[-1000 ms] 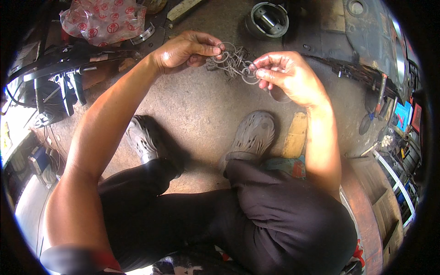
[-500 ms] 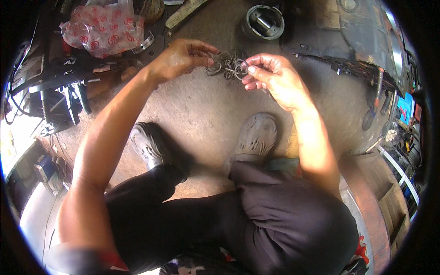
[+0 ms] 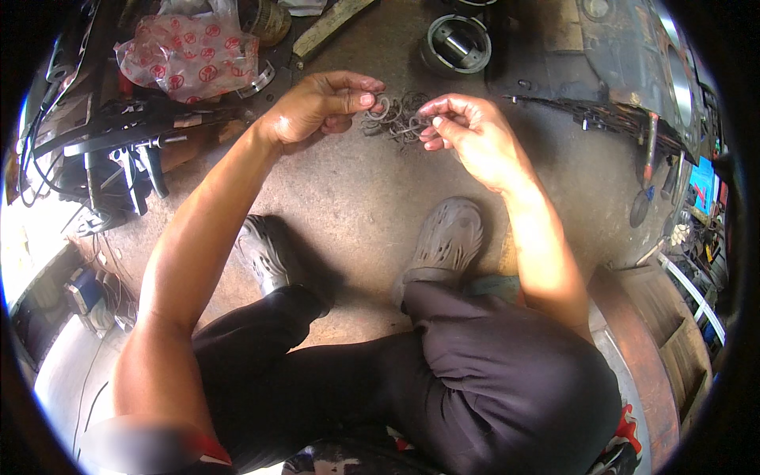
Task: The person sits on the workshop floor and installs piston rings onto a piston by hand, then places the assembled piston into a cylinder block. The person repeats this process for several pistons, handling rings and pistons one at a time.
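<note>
Both of my hands are out in front of me, over a small heap of dark metal rings point(image 3: 410, 103) on the floor. My left hand point(image 3: 318, 109) is closed, thumb and forefinger pinching a small metal ring point(image 3: 380, 109) at the heap's left side. Across from it, my right hand point(image 3: 477, 141) pinches another thin ring point(image 3: 416, 122), seen partly behind the fingertips. The rings overlap so closely that I cannot tell whether the held ones are linked to others.
Beyond the heap stands a round metal piston-like part point(image 3: 457, 45). A wooden bar point(image 3: 332, 30) and a clear plastic bag with red prints point(image 3: 186, 55) lie at the far left. A hammer-like tool point(image 3: 645, 170) is at right. My shoes point(image 3: 447, 235) rest on the concrete floor.
My left hand has shifted slightly right, and the ring at its fingertips now shows more plainly. The ring in my right hand has turned and shows less of its round face.
</note>
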Action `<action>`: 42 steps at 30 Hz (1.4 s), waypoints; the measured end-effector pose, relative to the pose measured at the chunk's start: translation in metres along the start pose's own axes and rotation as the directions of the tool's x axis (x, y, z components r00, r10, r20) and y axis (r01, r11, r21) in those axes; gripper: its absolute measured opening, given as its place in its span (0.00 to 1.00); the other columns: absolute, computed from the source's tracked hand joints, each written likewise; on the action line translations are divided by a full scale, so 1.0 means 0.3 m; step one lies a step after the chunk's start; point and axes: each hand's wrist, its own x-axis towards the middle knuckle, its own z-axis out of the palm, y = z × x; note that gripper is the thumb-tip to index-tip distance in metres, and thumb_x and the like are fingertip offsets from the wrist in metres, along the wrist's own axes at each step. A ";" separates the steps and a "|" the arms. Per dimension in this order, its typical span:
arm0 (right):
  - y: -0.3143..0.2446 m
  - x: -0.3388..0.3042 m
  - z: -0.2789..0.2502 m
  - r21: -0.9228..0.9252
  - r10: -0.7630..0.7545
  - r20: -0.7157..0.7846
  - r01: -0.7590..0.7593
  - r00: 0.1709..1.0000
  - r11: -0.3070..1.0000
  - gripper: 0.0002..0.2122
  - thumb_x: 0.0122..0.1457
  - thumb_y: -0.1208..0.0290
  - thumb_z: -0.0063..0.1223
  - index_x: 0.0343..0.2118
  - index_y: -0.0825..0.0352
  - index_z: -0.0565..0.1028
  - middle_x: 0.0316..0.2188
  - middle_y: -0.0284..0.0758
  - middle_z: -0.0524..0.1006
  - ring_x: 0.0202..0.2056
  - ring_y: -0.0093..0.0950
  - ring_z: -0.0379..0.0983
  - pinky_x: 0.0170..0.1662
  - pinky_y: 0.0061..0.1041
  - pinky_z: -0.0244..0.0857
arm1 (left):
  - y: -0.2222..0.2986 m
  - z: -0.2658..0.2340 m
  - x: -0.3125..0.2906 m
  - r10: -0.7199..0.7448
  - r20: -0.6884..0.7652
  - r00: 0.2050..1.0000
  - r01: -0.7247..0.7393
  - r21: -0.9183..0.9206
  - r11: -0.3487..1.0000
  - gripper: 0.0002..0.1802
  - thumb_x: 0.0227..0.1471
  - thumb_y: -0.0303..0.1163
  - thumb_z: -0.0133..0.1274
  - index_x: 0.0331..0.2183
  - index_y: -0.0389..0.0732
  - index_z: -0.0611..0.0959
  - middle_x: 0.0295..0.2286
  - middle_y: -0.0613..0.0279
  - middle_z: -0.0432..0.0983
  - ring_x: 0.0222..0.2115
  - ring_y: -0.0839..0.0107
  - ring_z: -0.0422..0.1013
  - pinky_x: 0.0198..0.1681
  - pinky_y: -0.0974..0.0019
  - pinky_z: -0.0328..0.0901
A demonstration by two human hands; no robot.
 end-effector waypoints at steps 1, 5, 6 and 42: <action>-0.008 0.000 -0.005 -0.064 -0.031 0.018 0.032 0.999 0.997 0.10 0.64 0.80 0.47 0.46 0.74 0.76 0.35 0.38 0.80 0.36 0.25 0.78 0.41 0.26 0.74 | 0.022 0.014 -0.006 0.050 0.065 0.997 -0.054 0.064 0.996 0.20 0.55 0.31 0.64 0.48 0.35 0.80 0.33 0.62 0.82 0.20 0.85 0.61 0.22 0.79 0.56; -0.067 0.028 -0.088 -0.490 -0.181 0.143 0.228 0.973 0.841 0.10 0.62 0.78 0.51 0.44 0.72 0.79 0.31 0.41 0.82 0.33 0.24 0.79 0.39 0.27 0.72 | 0.063 0.143 -0.011 0.305 0.268 0.914 -0.393 0.389 0.834 0.10 0.53 0.31 0.66 0.37 0.38 0.87 0.32 0.62 0.85 0.32 0.80 0.77 0.33 0.74 0.70; -0.081 0.054 -0.100 -0.512 -0.243 0.183 0.303 0.953 0.804 0.11 0.60 0.77 0.51 0.43 0.70 0.81 0.33 0.42 0.83 0.34 0.25 0.80 0.40 0.28 0.72 | 0.043 0.200 -0.010 0.292 0.320 0.901 -0.416 0.452 0.789 0.09 0.52 0.30 0.66 0.37 0.39 0.88 0.33 0.60 0.85 0.34 0.76 0.78 0.37 0.71 0.71; -0.136 0.163 -0.113 -0.336 -0.121 0.255 0.205 0.959 0.919 0.12 0.63 0.77 0.50 0.47 0.75 0.77 0.31 0.37 0.80 0.30 0.23 0.77 0.33 0.22 0.71 | -0.349 0.205 0.129 0.467 0.055 0.882 -0.114 0.988 0.100 0.13 0.54 0.38 0.58 0.40 0.45 0.86 0.36 0.55 0.80 0.34 0.52 0.78 0.39 0.53 0.74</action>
